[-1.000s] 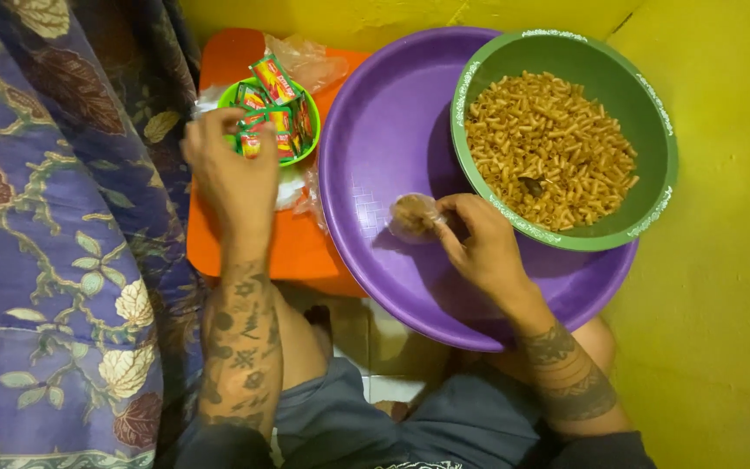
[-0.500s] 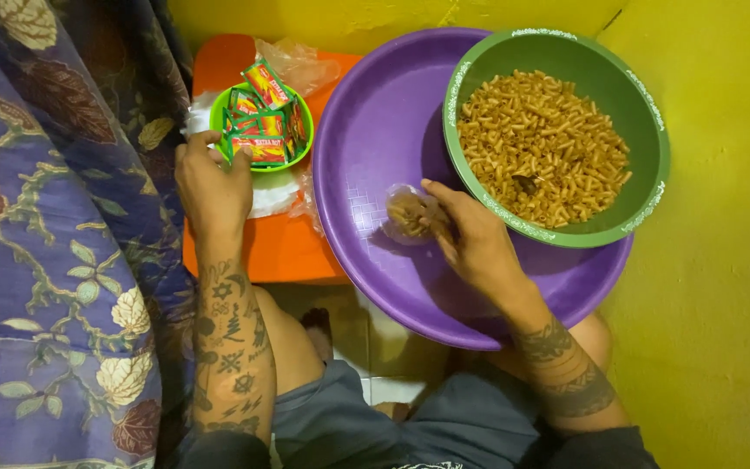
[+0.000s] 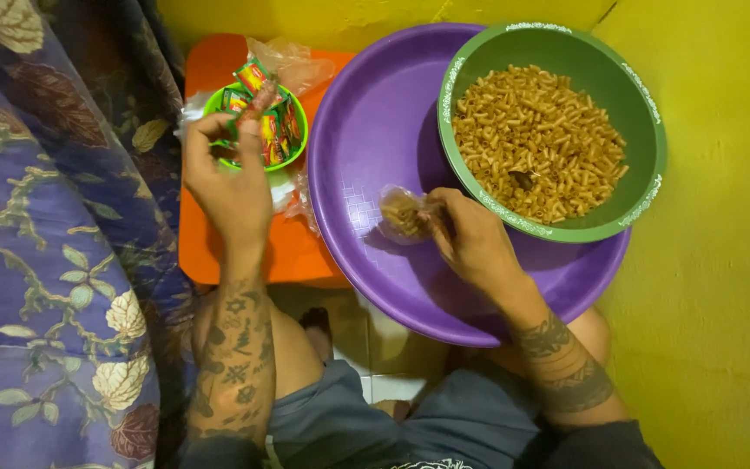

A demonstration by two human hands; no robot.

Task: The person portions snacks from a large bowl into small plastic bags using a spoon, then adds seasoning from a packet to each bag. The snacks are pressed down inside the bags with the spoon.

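My right hand [image 3: 470,239] pinches a small clear plastic bag of fried macaroni [image 3: 403,214] over the big purple basin [image 3: 366,130]. A green bowl [image 3: 644,200] heaped with orange-brown fried macaroni [image 3: 536,143] sits in the basin's far right side. My left hand [image 3: 227,178] is raised over the small bright green bowl [image 3: 299,139] of red and green seasoning sachets, and holds one sachet [image 3: 260,97] between thumb and fingers. The small bowl stands on an orange stool [image 3: 210,252].
A purple floral cloth [image 3: 54,260] hangs along the left side. Crumpled clear plastic bags [image 3: 292,61] lie behind the small green bowl. A yellow wall [image 3: 713,304] is close on the right and behind. My knees and grey shorts [image 3: 349,426] are below.
My left hand has lifted out of the small green bowl with one sachet pinched in its fingers. My right hand has kept hold of the little macaroni bag, shifting it slightly.
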